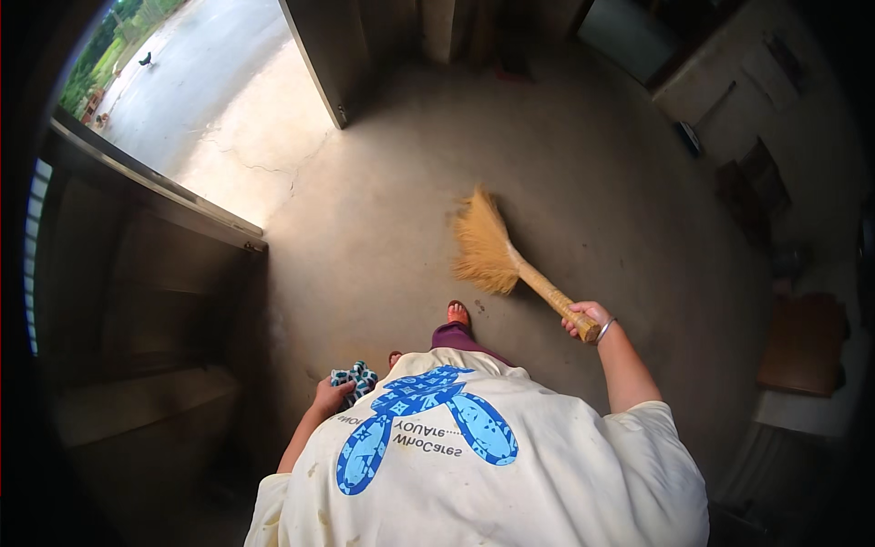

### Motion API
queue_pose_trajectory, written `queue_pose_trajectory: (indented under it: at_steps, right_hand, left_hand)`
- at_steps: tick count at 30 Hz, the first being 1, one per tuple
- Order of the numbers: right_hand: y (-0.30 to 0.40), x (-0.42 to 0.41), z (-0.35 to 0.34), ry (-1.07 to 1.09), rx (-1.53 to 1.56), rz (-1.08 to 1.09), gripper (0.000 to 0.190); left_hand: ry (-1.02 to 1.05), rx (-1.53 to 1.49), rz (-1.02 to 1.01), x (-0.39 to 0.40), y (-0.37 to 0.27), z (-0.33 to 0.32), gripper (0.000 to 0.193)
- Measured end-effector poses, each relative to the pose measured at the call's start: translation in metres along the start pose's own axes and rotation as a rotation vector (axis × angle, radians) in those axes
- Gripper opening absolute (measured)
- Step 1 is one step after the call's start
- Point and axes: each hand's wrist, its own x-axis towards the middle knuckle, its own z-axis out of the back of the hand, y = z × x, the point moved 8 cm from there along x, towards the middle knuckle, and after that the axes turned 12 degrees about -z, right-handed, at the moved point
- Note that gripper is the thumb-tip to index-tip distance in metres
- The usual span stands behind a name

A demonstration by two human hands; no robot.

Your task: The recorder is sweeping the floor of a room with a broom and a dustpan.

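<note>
My right hand (586, 320), with a metal bangle at its wrist, is closed around the handle end of a straw broom (489, 246). The broom's fanned bristles point up and left, over the concrete floor (383, 198) ahead of my sandalled foot (459, 313). Whether all the bristles touch the floor is hard to tell. Beside my left hip, my left hand (333, 396) grips a bunched patterned cloth (355, 381) in teal, white and dark colours. Small dark specks (480, 306) lie on the floor near my foot.
At upper left, an open doorway gives onto a bright paved yard (205, 89) with a black chicken (145, 60). Door panels (321, 61) stand on both sides of it. Along the right are a brown wooden stool or small table (803, 342) and dim items by the wall.
</note>
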Motion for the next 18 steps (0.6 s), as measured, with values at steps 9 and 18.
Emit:
queue_pose_trajectory:
  at_steps: [9, 18]
  right_hand:
    - [-0.012, -0.059, -0.008, -0.296, -0.226, 0.332, 0.019]
    - [-0.118, -0.107, 0.010, -0.214, -0.110, 0.171, 0.021]
  left_hand:
    - [-0.033, 0.314, 0.080, 0.010, 0.022, 0.043, 0.024]
    - [0.141, 0.090, 0.022, 0.067, 0.001, -0.012, 0.021]
